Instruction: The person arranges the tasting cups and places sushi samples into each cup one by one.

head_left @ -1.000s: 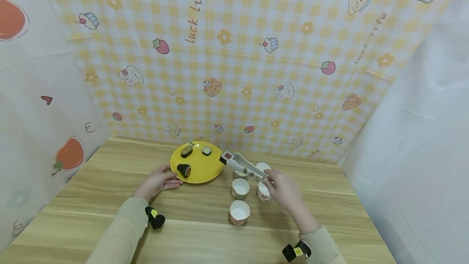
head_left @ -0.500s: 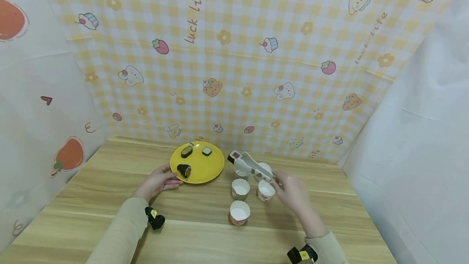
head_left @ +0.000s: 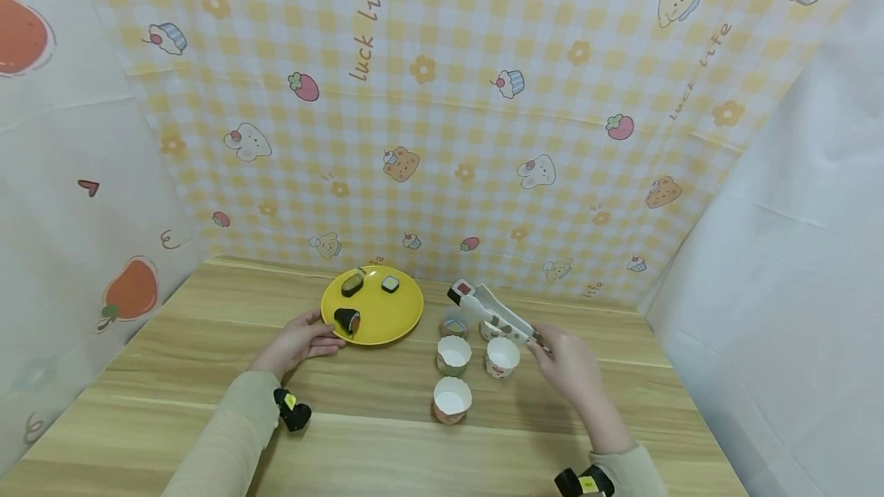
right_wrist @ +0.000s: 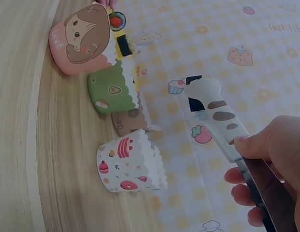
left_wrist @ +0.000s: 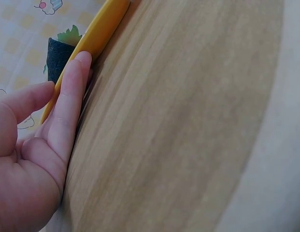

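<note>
My right hand (head_left: pixel 569 363) grips white paw-tipped tongs (head_left: pixel 500 319). Between the tips they hold a black-wrapped sushi roll (head_left: pixel 460 291) with a red centre, up above the back paper cups. At the left, my left hand (head_left: pixel 300 343) pinches the near rim of a yellow plate (head_left: pixel 380 328), thumb on top and fingers beneath, as the left wrist view shows. On the plate lie a cone-shaped hand roll (head_left: pixel 347 320), an oval sushi piece (head_left: pixel 353 283) and a small square sushi roll (head_left: pixel 390 284). The right wrist view shows the sushi roll (right_wrist: pixel 195 101) partly covered by the tongs.
Several paper cups stand right of the plate: a pink one (head_left: pixel 452 402), a green one (head_left: pixel 453 357), a brown one (head_left: pixel 454 324) with something inside, and a white patterned one (head_left: pixel 502 359). Another cup (head_left: pixel 489 330) is partly behind the tongs. A checked cloth (head_left: pixel 442 136) hangs behind the table.
My right hand has moved the tongs and sushi roll rightward, from beside the plate's right edge to above the back cups. My left hand stays at the plate.
</note>
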